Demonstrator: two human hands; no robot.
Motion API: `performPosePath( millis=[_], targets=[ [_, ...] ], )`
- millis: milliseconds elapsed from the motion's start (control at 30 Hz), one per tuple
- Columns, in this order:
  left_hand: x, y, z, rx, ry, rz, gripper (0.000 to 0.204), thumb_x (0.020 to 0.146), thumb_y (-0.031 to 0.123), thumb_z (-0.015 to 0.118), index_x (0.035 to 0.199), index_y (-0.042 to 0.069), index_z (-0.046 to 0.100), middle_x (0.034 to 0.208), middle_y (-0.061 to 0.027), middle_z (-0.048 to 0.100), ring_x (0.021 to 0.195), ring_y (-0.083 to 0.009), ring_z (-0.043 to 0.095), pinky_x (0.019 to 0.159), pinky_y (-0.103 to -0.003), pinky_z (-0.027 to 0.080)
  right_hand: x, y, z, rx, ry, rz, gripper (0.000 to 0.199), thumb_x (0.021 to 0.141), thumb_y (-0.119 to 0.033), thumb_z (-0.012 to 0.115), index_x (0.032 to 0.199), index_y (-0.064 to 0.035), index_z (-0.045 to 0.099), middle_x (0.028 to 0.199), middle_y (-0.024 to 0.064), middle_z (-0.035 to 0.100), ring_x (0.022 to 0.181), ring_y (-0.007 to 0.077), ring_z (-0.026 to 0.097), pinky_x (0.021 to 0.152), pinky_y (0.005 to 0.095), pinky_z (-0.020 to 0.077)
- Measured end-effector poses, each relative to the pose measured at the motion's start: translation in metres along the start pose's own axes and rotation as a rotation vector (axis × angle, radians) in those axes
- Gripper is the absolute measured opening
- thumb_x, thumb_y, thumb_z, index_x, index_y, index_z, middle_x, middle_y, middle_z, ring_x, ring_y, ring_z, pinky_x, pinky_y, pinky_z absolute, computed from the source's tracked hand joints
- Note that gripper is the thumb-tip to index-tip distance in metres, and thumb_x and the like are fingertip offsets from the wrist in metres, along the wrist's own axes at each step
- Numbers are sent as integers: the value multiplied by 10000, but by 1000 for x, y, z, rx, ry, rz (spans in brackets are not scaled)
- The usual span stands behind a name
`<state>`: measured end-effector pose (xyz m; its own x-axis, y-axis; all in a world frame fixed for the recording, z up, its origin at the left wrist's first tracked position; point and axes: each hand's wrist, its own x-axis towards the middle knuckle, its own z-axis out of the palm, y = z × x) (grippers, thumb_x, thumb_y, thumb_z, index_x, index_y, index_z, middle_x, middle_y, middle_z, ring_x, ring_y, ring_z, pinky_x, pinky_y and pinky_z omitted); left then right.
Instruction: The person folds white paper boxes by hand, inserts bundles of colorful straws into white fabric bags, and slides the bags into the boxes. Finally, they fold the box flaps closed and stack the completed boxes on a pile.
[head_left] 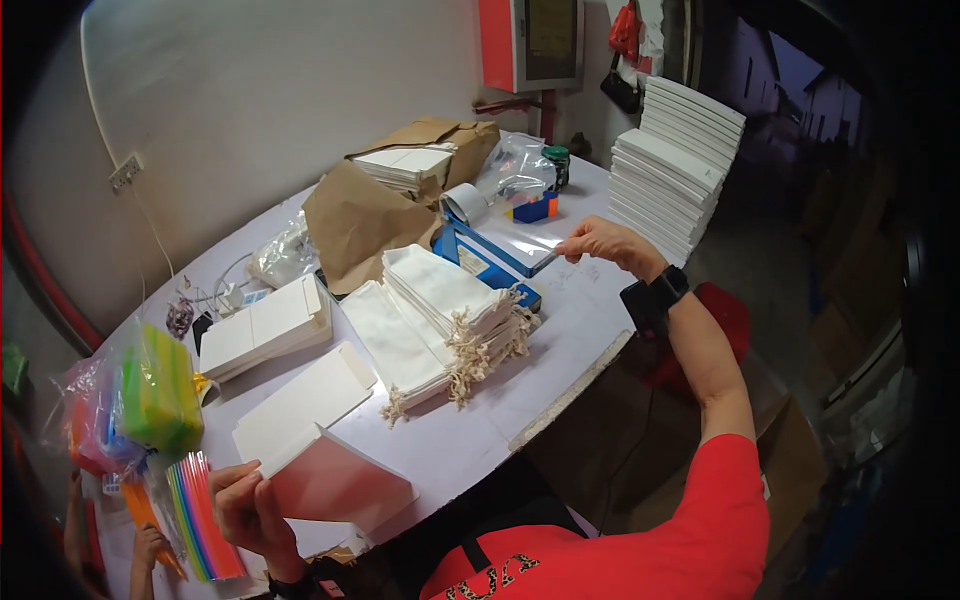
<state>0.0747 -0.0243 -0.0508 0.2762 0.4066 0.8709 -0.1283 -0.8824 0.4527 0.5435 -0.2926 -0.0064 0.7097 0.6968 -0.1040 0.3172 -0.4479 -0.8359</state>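
At the lower left my left hand (250,505) grips the edge of a folded white card box (340,475), tilted up at the table's front edge. A flat white card panel (305,400) lies just behind it. My right hand (608,245) is stretched out over the far right of the table. Its fingers are pinched together at the dark end of a long blue bar (495,243); what lies between them is too small to make out. Beside the bar stands a pale roll (465,203). Stacked white cloth drawstring pouches (435,315) lie between my hands.
White boxes (265,325) lie behind the panel. Brown paper (365,225) and clear bags (520,165) fill the back. A tall white stack (670,165) stands far right. Bagged colourful items (150,390) and striped strips (205,515) lie left, near another person's hand (148,548).
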Motion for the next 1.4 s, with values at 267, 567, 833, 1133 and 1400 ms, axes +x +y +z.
performPosePath(
  millis=[267, 567, 833, 1133, 1400],
  targets=[
    [-11, -6, -21, -49, 30, -40, 145, 801, 12, 697, 916, 29, 610, 894, -133, 626, 753, -197, 582, 652, -296, 469, 10, 73, 67, 217, 106, -259, 271, 897, -293, 558, 791, -63, 654, 762, 13, 607, 724, 98, 535, 664, 270, 426],
    [14, -9, -20, -64, -44, 68, 177, 784, -30, 688, 942, 23, 627, 871, -132, 633, 676, -176, 617, 551, -250, 472, -88, -88, 233, 200, -28, -886, 193, 812, -192, 675, 710, -48, 598, 912, 85, 627, 965, 226, 533, 970, 402, 395],
    [18, -6, -15, -191, -103, -17, 207, 798, -71, 604, 990, 3, 624, 890, -127, 609, 698, -189, 617, 578, -266, 482, -116, -174, 285, -29, 93, -1335, 184, 749, -251, 741, 725, -84, 669, 1126, 107, 643, 1183, 326, 476, 1100, 516, 233],
    [20, -5, -22, -285, -191, -94, 220, 817, -52, 545, 1022, -14, 616, 944, -127, 598, 823, -221, 595, 700, -315, 482, -96, -169, 325, 53, 224, -1243, 106, 743, -170, 732, 761, -76, 687, 1159, 116, 636, 1224, 339, 451, 1099, 499, 227],
    [21, 2, -21, -171, -208, -100, 231, 821, -17, 648, 1047, 23, 627, 965, -120, 617, 838, -197, 617, 664, -286, 499, -88, -167, 336, 145, 254, -1286, 88, 730, -141, 740, 765, -84, 683, 1168, 109, 635, 1204, 330, 471, 1098, 489, 238]
  ],
)
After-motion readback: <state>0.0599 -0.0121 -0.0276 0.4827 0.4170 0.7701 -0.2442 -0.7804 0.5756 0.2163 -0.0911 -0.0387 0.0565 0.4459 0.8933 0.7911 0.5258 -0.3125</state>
